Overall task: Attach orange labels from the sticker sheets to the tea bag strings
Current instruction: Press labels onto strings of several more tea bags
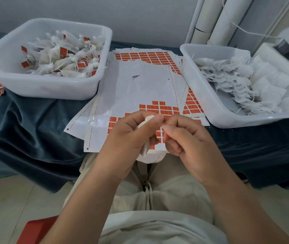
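your left hand point(131, 134) is curled round a tea bag point(149, 119), held over the near end of the sticker sheet point(131, 88) – your right hand point(186, 138) pinches thumb to forefinger on what looks like its string point(162, 126), too small to be sure

step in hand: readying the string. next – peel one orange label point(159, 108) from the rows just beyond your knuckles and fold it over the string end; the finished bag would go in the left tub point(52, 88), while unlabelled bags wait in the right tub point(210, 110)

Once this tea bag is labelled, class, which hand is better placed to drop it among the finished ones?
Probably the left hand: it grips the white fabric tea bag, and the white plastic tub of orange-labelled bags sits on its side.
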Tool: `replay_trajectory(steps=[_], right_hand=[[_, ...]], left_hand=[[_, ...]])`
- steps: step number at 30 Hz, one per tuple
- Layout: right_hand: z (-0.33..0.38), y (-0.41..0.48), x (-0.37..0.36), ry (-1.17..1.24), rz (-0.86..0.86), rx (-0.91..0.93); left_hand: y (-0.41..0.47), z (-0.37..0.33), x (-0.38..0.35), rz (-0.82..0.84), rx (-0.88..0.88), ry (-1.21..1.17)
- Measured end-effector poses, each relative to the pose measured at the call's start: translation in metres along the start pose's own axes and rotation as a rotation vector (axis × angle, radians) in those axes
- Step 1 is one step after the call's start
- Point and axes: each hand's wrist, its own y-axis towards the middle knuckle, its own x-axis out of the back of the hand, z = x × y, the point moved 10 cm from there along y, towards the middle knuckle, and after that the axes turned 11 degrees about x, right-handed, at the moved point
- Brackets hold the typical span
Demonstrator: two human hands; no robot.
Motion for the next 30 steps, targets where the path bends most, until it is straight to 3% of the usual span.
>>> replay_trajectory(steps=[8, 12, 19, 22, 30], right_hand=[[-0.015, 0.001, 0.001, 0.159, -0.025, -0.061], [-0.010, 0.003, 0.000, 0.362, -0.047, -0.033], [-0.005, 0.003, 0.000, 0.389, -0.047, -0.019], [0.002, 0.004, -0.001, 0.537, -0.057, 0.007], [0.009, 0.009, 0.016, 0.683, -0.174, 0.052]], left_hand=[[0.000, 0.001, -0.011, 0.094, 0.078, -0.287], [0.000, 0.001, -0.008, 0.068, 0.126, -0.384], [-0.003, -0.009, 0.006, -0.038, 0.000, -0.032], [-0.005, -0.015, 0.012, -0.118, -0.076, 0.079], [0.000, -0.010, 0.020, -0.154, -0.065, 0.060]])
